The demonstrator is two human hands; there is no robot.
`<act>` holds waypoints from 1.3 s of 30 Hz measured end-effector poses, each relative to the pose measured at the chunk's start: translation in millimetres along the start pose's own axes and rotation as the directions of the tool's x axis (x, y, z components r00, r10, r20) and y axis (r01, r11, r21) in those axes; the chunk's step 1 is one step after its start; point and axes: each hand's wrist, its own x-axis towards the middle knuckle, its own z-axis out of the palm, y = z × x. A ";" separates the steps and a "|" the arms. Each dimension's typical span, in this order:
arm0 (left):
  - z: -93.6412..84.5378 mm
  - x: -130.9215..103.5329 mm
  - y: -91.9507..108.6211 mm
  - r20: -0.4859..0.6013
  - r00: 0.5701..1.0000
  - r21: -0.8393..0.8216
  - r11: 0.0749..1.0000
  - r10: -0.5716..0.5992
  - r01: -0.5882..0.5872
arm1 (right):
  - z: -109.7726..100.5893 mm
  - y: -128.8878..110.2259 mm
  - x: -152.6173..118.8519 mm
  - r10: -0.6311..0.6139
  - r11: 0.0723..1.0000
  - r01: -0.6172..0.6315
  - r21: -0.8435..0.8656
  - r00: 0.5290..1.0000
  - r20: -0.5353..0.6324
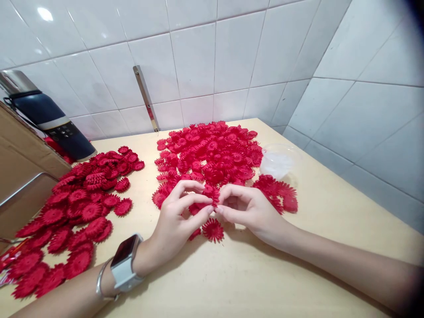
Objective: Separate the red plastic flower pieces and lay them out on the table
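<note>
My left hand (180, 216) and my right hand (250, 210) meet at the middle of the table, fingertips pinched on one red fabric flower (210, 192) with a fringed edge. The left thumb and fingers grip its left side; the right thumb and index finger grip its right side, partly hiding it. On the table just below the fingers lies a loose red flower (213, 230), spread flat with thin petals. A large heap of similar red flowers (212, 152) spreads behind my hands. Right of my right hand sits a smaller group of fringed red pieces (278, 194).
Another pile of red flowers (89, 207) covers the table's left side. Beside it stand a cardboard box (26, 150) and a dark blue bottle (49, 115). A clear plastic container (278, 161) is at the back right. White tiled walls (238, 53) border the table (232, 278).
</note>
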 end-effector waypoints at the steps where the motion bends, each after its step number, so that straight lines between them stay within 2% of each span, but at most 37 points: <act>1: 0.2 0.0 -0.3 -0.001 1.000 0.000 1.000 0.005 -0.005 | 0.0 0.0 -0.1 0.002 1.000 -0.002 0.004 1.000 0.000; 14: 0.0 -0.3 -1.2 -0.024 1.000 -0.003 1.000 -0.017 0.017 | 1.8 -2.7 -0.4 -0.005 1.000 0.005 0.004 1.000 -0.030; 25: 0.4 -0.8 -1.6 -0.020 1.000 0.002 1.000 0.006 -0.006 | 1.5 -1.6 -0.1 0.103 0.986 -0.097 0.137 0.994 -0.038; 31: 0.9 0.0 -1.6 0.006 1.000 0.003 1.000 0.013 -0.013 | 1.5 -5.5 1.1 0.117 0.975 -0.102 0.198 0.991 -0.066; 39: 1.3 0.3 -2.7 0.015 1.000 0.009 1.000 0.022 -0.022 | -1.1 -4.1 2.6 0.106 0.985 -0.096 0.146 0.993 -0.061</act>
